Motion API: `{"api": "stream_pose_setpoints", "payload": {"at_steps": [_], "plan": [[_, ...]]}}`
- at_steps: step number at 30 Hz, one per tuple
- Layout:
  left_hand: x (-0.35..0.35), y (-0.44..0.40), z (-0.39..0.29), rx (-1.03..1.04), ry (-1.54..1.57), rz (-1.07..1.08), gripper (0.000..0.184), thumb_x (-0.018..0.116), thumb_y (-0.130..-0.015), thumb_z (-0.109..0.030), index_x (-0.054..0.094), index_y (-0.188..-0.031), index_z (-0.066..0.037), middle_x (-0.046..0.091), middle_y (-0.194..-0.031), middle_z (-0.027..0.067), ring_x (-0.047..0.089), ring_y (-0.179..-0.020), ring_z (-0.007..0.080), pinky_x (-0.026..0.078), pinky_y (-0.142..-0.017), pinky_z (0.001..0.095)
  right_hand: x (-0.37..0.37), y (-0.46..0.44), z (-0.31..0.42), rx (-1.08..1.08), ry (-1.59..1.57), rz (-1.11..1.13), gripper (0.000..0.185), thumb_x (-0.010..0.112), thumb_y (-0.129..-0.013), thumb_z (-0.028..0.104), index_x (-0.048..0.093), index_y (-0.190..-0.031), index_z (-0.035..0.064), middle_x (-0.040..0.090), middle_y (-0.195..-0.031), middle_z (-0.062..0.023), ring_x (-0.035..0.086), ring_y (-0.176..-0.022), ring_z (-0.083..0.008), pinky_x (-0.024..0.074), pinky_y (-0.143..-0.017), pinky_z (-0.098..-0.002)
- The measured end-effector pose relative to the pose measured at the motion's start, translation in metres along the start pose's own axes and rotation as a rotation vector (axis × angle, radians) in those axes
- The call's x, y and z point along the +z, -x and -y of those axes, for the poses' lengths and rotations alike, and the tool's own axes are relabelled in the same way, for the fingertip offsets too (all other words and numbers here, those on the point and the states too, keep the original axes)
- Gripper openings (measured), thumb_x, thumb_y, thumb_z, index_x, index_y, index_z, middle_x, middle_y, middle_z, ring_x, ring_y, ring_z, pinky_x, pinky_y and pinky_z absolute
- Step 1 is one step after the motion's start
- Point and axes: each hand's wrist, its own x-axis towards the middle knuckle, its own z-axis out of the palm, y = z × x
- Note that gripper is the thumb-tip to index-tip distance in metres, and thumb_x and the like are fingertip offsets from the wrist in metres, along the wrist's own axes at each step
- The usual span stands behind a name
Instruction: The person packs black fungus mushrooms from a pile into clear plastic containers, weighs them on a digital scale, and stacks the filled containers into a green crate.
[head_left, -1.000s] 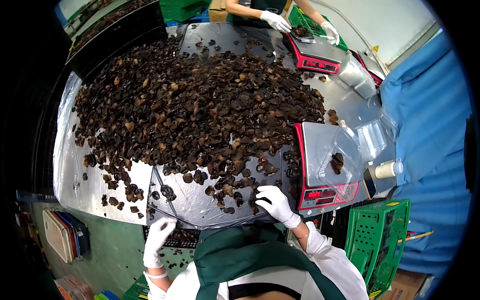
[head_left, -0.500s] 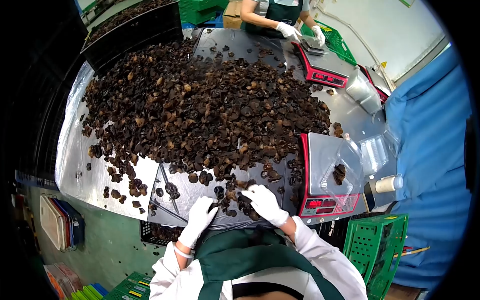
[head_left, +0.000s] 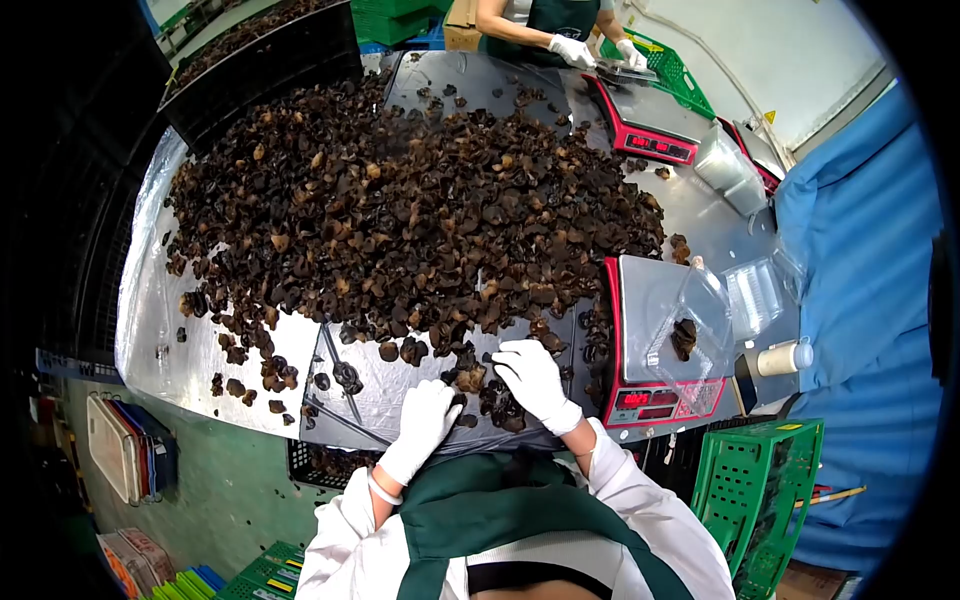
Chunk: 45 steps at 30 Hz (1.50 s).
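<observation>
Small dried black fungus pieces (head_left: 470, 378) lie in a loose cluster between my two hands at the front edge of the table. My left hand (head_left: 425, 425), in a white glove, has its fingertips closed against a small dark piece at the cluster's left side. On the right side, my gloved right hand (head_left: 537, 385) reaches over the cluster with its fingers stretched and a little apart, touching dark pieces beside the thumb. Beyond both hands spreads a large heap of black fungus (head_left: 400, 220).
To the right, a red scale (head_left: 640, 325) carries an open clear plastic box (head_left: 690, 335) with one fungus piece inside. A white bottle (head_left: 780, 358) and green crates (head_left: 755, 490) are nearby. Across the table, a co-worker's gloved hands (head_left: 572, 50) are beside another scale (head_left: 650, 120).
My left hand has moved slightly right and up, closer to the cluster. My right hand has shifted up a little. The co-worker's hands have lowered the clear box onto or near the far scale.
</observation>
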Motion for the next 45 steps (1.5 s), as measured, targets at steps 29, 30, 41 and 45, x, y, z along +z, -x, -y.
{"api": "stream_pose_setpoints", "payload": {"at_steps": [29,30,41,45], "plan": [[0.005,-0.021,-0.004,0.106,0.024,-0.054,0.033,0.067,-0.077,-0.021,0.061,-0.106,-0.006,0.060,-0.093,0.0077,0.056,-0.088,0.0264,0.043,-0.072,0.0389,-0.032,0.018,-0.061,0.346,0.222,0.127,0.050,0.070,-0.076,0.027,0.058,-0.123,0.0187,0.054,-0.107,-0.0084,0.056,-0.094,-0.0284,0.0499,-0.078,-0.0369],[0.011,-0.021,-0.002,0.102,-0.027,-0.017,0.033,0.067,-0.077,-0.021,0.061,-0.105,-0.006,0.060,-0.093,0.0077,0.056,-0.088,0.0261,0.043,-0.072,0.0388,-0.025,0.023,-0.057,0.280,0.192,0.112,0.048,0.070,-0.076,0.026,0.058,-0.122,0.0186,0.055,-0.105,-0.0080,0.056,-0.093,-0.0280,0.0497,-0.079,-0.0371],[-0.051,0.051,0.033,-0.536,0.406,-0.338,0.012,0.064,-0.080,-0.007,0.066,-0.092,-0.005,0.064,-0.086,0.0094,0.061,-0.081,0.0232,0.048,-0.075,0.0335,0.018,-0.056,0.002,-0.014,-0.123,0.151,0.036,0.066,-0.081,0.030,0.064,-0.113,0.0126,0.057,-0.121,-0.0089,0.053,-0.112,-0.0273,0.0450,-0.090,-0.0376],[-0.057,0.117,0.074,-0.840,0.463,-0.575,0.012,0.064,-0.083,-0.007,0.065,-0.094,-0.001,0.063,-0.086,0.0058,0.056,-0.072,0.0134,0.048,-0.069,0.0270,0.051,-0.068,0.021,-0.203,0.281,0.327,0.049,0.067,-0.076,0.024,0.057,-0.124,0.0173,0.045,-0.138,-0.0130,0.036,-0.131,-0.0365,0.0378,-0.098,-0.0492]]}}
